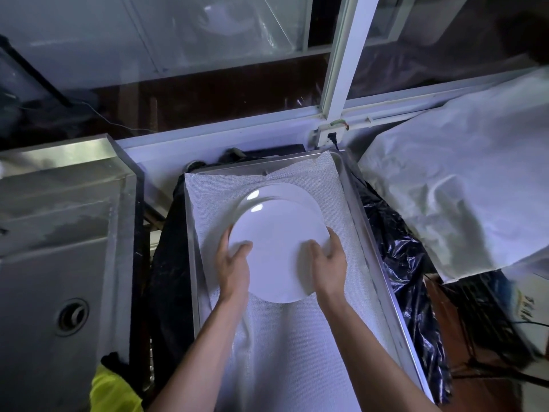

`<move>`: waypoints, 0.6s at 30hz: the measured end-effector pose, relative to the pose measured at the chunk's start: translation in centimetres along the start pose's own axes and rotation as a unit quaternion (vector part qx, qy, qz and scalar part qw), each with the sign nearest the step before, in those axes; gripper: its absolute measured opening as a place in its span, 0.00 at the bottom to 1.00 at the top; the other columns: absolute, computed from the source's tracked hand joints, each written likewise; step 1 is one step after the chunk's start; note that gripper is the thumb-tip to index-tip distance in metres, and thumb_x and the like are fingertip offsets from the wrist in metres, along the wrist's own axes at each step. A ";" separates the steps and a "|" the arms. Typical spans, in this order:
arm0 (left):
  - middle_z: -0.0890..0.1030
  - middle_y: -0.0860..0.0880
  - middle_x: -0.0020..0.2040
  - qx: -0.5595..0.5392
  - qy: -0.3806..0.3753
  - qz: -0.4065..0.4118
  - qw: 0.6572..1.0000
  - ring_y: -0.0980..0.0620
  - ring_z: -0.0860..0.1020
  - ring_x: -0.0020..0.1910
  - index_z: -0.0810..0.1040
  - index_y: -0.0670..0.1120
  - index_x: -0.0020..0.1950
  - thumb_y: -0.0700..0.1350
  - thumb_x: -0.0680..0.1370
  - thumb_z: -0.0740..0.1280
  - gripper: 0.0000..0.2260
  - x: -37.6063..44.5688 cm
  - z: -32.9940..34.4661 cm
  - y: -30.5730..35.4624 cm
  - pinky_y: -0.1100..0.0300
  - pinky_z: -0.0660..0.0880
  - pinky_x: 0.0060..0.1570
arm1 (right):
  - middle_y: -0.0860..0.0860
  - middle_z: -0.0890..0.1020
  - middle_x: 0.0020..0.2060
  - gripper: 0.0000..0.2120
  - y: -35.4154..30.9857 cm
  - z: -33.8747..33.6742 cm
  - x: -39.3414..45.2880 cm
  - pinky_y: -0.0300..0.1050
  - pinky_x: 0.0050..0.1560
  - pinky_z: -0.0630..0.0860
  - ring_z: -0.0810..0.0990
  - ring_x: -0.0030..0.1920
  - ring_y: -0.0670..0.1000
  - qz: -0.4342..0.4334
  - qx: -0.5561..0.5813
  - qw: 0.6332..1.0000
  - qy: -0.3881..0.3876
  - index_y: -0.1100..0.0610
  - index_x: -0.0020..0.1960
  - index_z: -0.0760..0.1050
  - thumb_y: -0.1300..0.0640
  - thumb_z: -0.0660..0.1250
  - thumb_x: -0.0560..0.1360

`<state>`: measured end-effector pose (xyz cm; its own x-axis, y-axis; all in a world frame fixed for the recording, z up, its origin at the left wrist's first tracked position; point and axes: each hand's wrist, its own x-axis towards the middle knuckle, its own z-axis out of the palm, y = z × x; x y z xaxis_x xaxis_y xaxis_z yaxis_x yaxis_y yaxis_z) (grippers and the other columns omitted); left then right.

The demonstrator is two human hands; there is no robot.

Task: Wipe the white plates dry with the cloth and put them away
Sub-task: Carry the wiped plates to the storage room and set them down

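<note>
— What have we got in hand here?

— We hold a round white ceramic plate (274, 251) by its two sides. Our left hand (233, 264) curls round the left rim with the thumb lying over the top face, and our right hand (328, 264) does the same on the right rim. Both are closed on the plate, fingers underneath out of sight.

— Why both hands?

— We judge it is for steadiness: a smooth plate, gripped opposite, stays level as it goes down.

— And where does it sit?

— It is over a second white plate (285, 190) that peeps out behind it, lying on a white woven cloth liner (297, 337) spread inside a long steel tray (383, 272). We cannot tell whether our plate touches the one below or hangs just above it.

— Why the liner?

— Probably to cushion the plates and take up any drips.

— Is the drying cloth in use?

— We see none in either hand, so we reckon this is the putting-away step: stacking on the tray.

— What else is about us?

— A steel sink with a round drain (71, 316) to the left, crumpled black plastic sheeting (401, 263) beside the tray's right wall, and a white draped sheet (463, 185) further right.
</note>
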<state>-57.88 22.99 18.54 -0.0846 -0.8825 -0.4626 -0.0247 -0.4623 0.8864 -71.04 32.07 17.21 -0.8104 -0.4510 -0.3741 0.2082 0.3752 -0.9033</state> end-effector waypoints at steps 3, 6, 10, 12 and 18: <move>0.85 0.54 0.57 -0.001 -0.008 -0.008 1.000 0.51 0.83 0.55 0.79 0.60 0.65 0.44 0.71 0.70 0.23 -0.6 -0.3 0.1 0.52 0.80 0.53 | 0.48 0.81 0.62 0.23 0.1 -0.2 -0.7 0.54 0.67 0.74 0.79 0.62 0.51 0.005 0.001 1.000 -0.002 0.50 0.74 0.70 0.56 0.67 0.79; 0.86 0.53 0.55 0.000 -0.012 -0.008 1.000 0.50 0.84 0.54 0.79 0.59 0.64 0.45 0.70 0.69 0.23 -1.0 -0.8 0.0 0.53 0.80 0.51 | 0.48 0.81 0.61 0.24 0.2 -0.4 -1.4 0.54 0.67 0.74 0.79 0.61 0.51 0.009 -0.005 1.000 -0.001 0.50 0.74 0.70 0.55 0.67 0.79; 0.85 0.52 0.56 0.012 -0.007 -0.005 1.000 0.48 0.83 0.57 0.80 0.57 0.64 0.45 0.69 0.69 0.23 -2.0 -1.3 -0.8 0.51 0.79 0.55 | 0.45 0.81 0.59 0.24 0.5 -1.0 -2.4 0.54 0.67 0.74 0.79 0.60 0.49 0.009 -0.015 1.000 0.007 0.50 0.73 0.70 0.55 0.67 0.78; 0.85 0.52 0.57 0.017 -0.009 -0.006 1.000 0.47 0.82 0.58 0.79 0.57 0.65 0.44 0.72 0.69 0.21 -2.6 -1.5 -1.4 0.48 0.79 0.59 | 0.48 0.80 0.64 0.26 0.8 -1.4 -2.9 0.55 0.70 0.72 0.77 0.64 0.50 0.013 -0.017 1.000 0.010 0.51 0.74 0.70 0.53 0.67 0.77; 0.85 0.52 0.56 0.029 -0.006 -0.011 0.999 0.48 0.82 0.57 0.79 0.57 0.65 0.39 0.77 0.68 0.19 -3.7 -2.0 -2.2 0.45 0.80 0.59 | 0.44 0.79 0.61 0.25 1.5 -2.2 -4.3 0.51 0.69 0.72 0.77 0.63 0.49 0.025 -0.024 0.999 0.028 0.50 0.75 0.69 0.56 0.67 0.78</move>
<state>-55.54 27.13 18.26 -0.0946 -0.8707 -0.4827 -0.0847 -0.4760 0.8753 -68.44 36.31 17.92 -0.8297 -0.3851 -0.4040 0.2234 0.4341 -0.8727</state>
